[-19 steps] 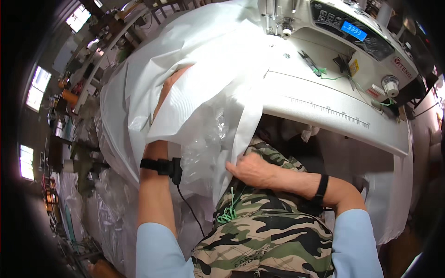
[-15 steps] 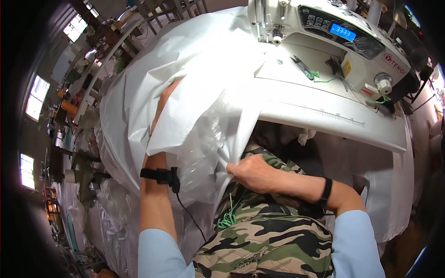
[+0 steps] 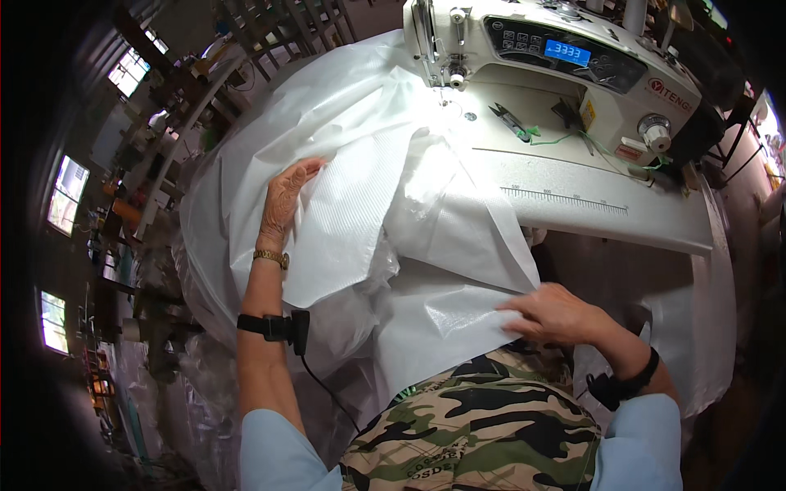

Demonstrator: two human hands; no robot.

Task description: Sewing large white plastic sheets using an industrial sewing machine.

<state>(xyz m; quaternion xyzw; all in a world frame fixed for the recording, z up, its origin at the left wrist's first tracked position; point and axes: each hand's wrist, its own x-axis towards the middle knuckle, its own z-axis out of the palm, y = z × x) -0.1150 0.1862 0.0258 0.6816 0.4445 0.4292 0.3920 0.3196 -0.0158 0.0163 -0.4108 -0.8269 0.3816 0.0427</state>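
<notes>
A large white plastic sheet (image 3: 352, 200), finely ribbed in places and creased, spreads from the sewing machine (image 3: 573, 57) over the table's left side and down onto my lap. My left hand (image 3: 286, 200) rests on it with fingers stretched out, beside a raised fold. Close to my lap, my right hand (image 3: 557, 315) has hold of the sheet's right edge, its forefinger and thumb showing on top; the other fingers are hidden. Thinner, clear plastic (image 3: 372, 274) shows under the folds. The sheet's far part lies beside the machine's lit needle area (image 3: 442, 94).
Thread snips (image 3: 512, 123) and green thread (image 3: 553, 141) lie on the machine bed, near a small black object (image 3: 566, 110). A printed scale runs along the table's front edge (image 3: 606, 225). Slatted wooden furniture (image 3: 282, 29) stands behind; crumpled clear plastic (image 3: 201, 401) hangs at lower left.
My right hand has moved right, spreading the sheet across my lap. My left hand, earlier mostly hidden behind a fold, now shows on top. The whole view has shifted slightly.
</notes>
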